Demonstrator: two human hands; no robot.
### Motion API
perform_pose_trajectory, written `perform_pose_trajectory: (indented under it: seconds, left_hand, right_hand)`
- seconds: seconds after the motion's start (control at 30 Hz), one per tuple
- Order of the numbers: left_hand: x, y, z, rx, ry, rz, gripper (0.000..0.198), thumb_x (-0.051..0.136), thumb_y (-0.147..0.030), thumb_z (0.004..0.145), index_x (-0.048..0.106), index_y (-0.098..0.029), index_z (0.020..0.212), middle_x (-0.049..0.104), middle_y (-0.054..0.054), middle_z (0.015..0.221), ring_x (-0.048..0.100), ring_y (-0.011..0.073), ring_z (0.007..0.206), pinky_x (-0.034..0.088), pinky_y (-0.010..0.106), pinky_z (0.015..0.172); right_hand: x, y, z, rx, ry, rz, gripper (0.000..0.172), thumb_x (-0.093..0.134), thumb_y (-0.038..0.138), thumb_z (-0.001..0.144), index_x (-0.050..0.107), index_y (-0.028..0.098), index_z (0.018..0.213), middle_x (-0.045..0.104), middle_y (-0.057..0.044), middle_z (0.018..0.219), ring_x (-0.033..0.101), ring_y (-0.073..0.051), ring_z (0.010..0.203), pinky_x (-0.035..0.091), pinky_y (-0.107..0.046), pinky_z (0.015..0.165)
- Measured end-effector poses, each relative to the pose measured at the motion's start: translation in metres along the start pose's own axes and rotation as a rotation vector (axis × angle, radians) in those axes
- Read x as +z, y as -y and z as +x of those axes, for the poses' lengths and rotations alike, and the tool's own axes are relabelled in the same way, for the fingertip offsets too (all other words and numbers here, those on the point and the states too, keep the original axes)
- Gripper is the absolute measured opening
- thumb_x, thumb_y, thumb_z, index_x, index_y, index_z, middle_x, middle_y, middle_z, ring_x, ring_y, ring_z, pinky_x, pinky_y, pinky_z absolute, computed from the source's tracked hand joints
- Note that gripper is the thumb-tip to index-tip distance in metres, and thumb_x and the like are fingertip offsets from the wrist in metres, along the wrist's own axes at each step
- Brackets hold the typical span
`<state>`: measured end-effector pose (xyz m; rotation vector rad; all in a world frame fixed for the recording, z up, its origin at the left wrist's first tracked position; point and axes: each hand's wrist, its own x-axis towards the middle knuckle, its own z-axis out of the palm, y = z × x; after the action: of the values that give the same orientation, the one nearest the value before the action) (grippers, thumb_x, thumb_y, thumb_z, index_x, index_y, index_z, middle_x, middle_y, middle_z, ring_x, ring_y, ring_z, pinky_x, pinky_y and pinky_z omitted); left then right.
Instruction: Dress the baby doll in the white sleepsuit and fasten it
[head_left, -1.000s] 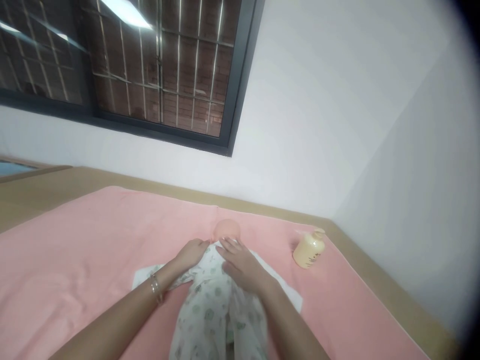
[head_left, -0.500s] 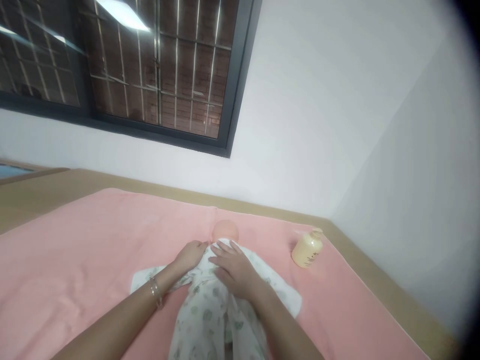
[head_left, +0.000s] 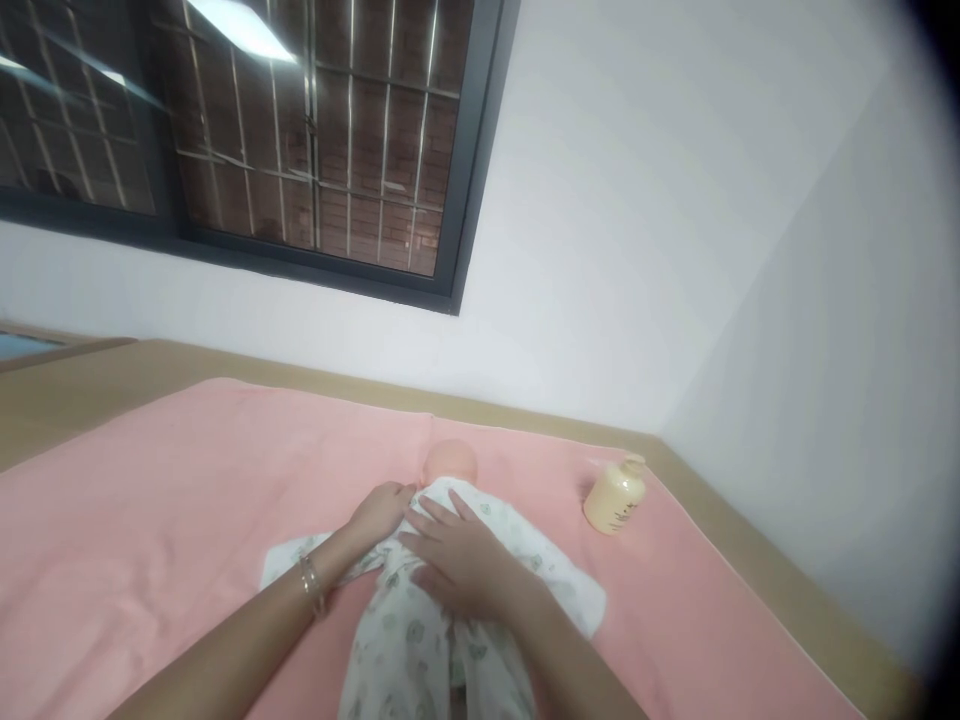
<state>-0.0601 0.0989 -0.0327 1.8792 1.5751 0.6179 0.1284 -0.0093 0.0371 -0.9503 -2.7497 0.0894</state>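
Note:
A baby doll (head_left: 451, 462) in a white garment with a green print (head_left: 409, 635) lies on a pink cloth, its bald head pointing away and its face out of view. My right hand (head_left: 457, 555) rests on the doll's back with the fingers spread. At the doll's left shoulder is my left hand (head_left: 381, 512), touching the garment's edge; its fingertips are partly hidden, so its grip is unclear. A bracelet (head_left: 311, 583) circles my left wrist.
The pink cloth (head_left: 225, 470) covers much of a tan surface (head_left: 300, 370). A cream pump bottle (head_left: 615, 495) stands on the cloth to the right. Behind are a white wall (head_left: 600, 250) and a dark-framed window (head_left: 457, 200) with bars.
My right hand has slid slightly down the doll's back, towards me and to the left. My left hand and the doll stay almost where they were.

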Motion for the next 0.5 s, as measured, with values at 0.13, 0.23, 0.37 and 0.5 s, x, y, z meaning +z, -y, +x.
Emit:
perform_pose_trajectory:
  seconds: [0.13,0.23,0.37,0.5]
  left_hand:
    - [-0.002,-0.004,-0.003,0.002,0.009,0.002,0.046,0.031,-0.042,0.089,0.067,-0.016,0.08,0.073,0.013,0.093,0.066,0.0233,0.087,0.044,0.03,0.076]
    - [-0.002,-0.007,-0.004,-0.016,0.013,-0.004,0.046,0.031,-0.043,0.089,0.067,-0.016,0.078,0.073,0.012,0.09,0.066,0.0228,0.083,0.044,0.029,0.073]
    - [-0.004,-0.01,-0.006,-0.038,0.011,-0.004,0.047,0.032,-0.045,0.089,0.067,-0.016,0.08,0.073,0.012,0.095,0.067,0.0234,0.087,0.045,0.029,0.074]
    - [-0.005,-0.012,-0.009,-0.043,-0.005,0.027,0.047,0.031,-0.045,0.089,0.068,-0.015,0.088,0.071,0.014,0.105,0.065,0.0251,0.096,0.044,0.03,0.079]
  right_hand:
    - [0.004,-0.02,0.001,0.102,-0.002,0.002,0.043,0.032,0.035,0.1,0.039,0.028,0.142,0.028,0.0,0.154,0.015,-0.021,0.144,0.011,-0.05,0.117]
    - [-0.001,-0.03,-0.008,0.176,0.057,0.024,0.049,0.029,0.037,0.1,0.031,0.025,0.147,0.02,-0.003,0.156,0.012,-0.024,0.144,0.016,-0.05,0.116]
    - [-0.01,-0.018,-0.021,0.234,0.107,0.037,0.056,0.023,0.045,0.1,0.025,0.021,0.15,0.015,-0.005,0.157,0.008,-0.029,0.145,0.019,-0.048,0.116]
    - [-0.007,0.003,-0.019,0.169,0.09,0.019,0.053,0.025,0.049,0.099,0.031,0.027,0.147,0.019,-0.001,0.157,0.005,-0.031,0.145,0.015,-0.054,0.115]
